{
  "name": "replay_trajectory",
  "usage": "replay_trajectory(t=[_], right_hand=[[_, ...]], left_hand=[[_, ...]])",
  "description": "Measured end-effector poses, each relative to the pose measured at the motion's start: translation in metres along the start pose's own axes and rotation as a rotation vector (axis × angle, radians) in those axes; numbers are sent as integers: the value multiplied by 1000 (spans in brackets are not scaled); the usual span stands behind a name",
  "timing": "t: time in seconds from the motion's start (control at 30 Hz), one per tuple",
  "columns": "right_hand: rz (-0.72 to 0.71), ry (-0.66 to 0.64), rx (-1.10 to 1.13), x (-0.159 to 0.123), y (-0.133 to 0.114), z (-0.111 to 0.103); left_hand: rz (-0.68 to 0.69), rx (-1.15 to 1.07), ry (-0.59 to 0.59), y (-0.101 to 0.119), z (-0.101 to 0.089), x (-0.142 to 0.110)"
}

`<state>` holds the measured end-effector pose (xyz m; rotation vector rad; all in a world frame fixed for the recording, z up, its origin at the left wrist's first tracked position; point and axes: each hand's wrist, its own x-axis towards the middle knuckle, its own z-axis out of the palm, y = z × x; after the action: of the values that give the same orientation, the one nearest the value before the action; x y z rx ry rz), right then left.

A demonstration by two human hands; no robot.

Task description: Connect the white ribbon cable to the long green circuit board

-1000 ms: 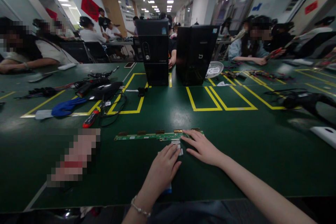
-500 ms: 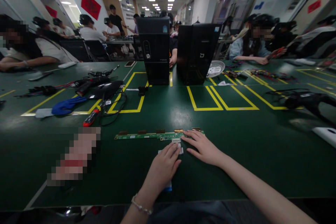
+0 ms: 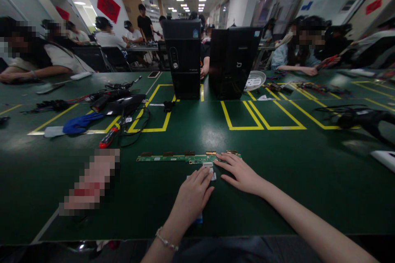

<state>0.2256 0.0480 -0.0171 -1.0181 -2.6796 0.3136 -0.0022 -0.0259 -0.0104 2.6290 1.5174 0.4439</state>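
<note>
Near the middle of the table's (image 3: 308, 189) near edge, a slim green circuit board (image 3: 169, 159) lies lengthwise, roughly along that edge. The right hand (image 3: 240, 174), fingers spread, rests at its right end; the left hand (image 3: 193, 191), fingers close together, lies over a white flat cable (image 3: 214, 176), but whether it pinches this I cannot tell. Toward the far edge, a white basket (image 3: 263, 79) beside a black computer tower (image 3: 233, 61) holds something whitish, too blurred to name
</note>
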Motion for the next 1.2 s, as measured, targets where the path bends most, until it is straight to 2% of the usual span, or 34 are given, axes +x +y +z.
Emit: replay_trajectory(t=[0.47, 0.77, 1.2], right_hand=[[-11, -4, 26, 0, 0, -4], [-14, -13, 22, 0, 0, -3], [-3, -19, 28, 0, -1, -5]], left_hand=[[29, -44, -32, -11, -7, 3], [-28, 8, 2, 1, -5, 6], [-24, -12, 5, -1, -3, 5]])
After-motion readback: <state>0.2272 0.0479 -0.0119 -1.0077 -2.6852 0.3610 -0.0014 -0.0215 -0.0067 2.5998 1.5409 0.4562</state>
